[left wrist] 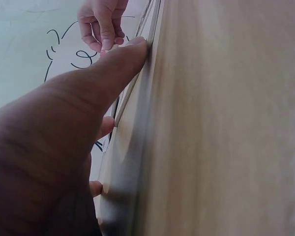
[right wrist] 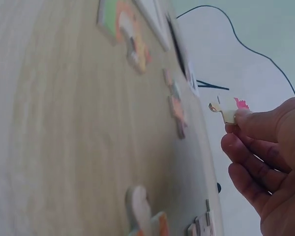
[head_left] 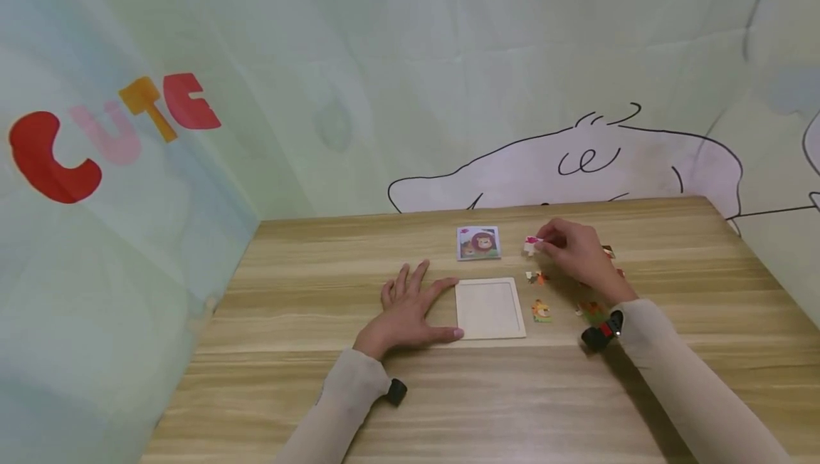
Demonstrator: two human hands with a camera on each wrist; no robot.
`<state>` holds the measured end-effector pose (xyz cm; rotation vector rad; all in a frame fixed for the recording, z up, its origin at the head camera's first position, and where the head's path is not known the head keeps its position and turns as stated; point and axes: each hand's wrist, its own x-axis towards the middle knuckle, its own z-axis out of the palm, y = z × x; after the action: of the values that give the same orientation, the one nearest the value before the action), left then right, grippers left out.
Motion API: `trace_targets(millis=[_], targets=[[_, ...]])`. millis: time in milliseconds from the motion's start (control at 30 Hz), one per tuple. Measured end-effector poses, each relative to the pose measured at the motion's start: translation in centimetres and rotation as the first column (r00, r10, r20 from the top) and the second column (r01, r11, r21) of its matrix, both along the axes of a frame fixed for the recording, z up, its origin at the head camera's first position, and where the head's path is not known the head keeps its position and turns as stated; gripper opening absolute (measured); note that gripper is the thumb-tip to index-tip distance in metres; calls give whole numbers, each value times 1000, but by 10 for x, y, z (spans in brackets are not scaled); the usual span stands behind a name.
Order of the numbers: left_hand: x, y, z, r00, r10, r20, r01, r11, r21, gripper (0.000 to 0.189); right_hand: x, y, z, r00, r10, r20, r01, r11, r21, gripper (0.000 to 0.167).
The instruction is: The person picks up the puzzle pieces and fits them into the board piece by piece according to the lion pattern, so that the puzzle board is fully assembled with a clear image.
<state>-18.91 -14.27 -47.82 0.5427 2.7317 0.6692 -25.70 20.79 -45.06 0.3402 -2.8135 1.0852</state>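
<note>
Between thumb and fingertips my right hand (head_left: 576, 250) pinches a small puzzle piece (head_left: 531, 244), white with a pink patch, held above the table. The right wrist view shows that piece (right wrist: 228, 113) with a rounded knob on one side. My left hand (head_left: 410, 311) is spread on the table, its thumb and index finger touching the left side of a square wooden puzzle frame (head_left: 490, 309). Inside the frame is only bare board. Behind it lies a square picture card (head_left: 478, 243) with a lion on it.
Right of the frame lie loose pieces, among them a yellow-orange piece (head_left: 541, 311) and an orange-and-white piece (head_left: 537, 277). More pieces, such as a green-and-red one (head_left: 592, 312), lie partly under the right forearm. A printed curtain (head_left: 359, 80) hangs behind the wooden table (head_left: 288, 272).
</note>
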Motion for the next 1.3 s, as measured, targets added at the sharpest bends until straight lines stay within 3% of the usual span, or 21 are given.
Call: trace_targets(millis=[200,700,1033,1300], targets=[[0,0,-1,1000,1,-8,-1,1000,-9,92,5,-5,5,1000,14,-5,-14,999,-45,17],[-1,-2,-2,1000,-3,-21,3,1000,-2,93,14,-36,8,989,148,9,-147,984,-97,9],[1,-1,3,1000,-3,-9,3,1000,-10,92,18,-60,2,980,182,85,-174,980,-100,8],[-1,-1,2,1000,6,4,-6,1000,-13,92,18,-75,-8,975,204,91,-193,974,-116,8]])
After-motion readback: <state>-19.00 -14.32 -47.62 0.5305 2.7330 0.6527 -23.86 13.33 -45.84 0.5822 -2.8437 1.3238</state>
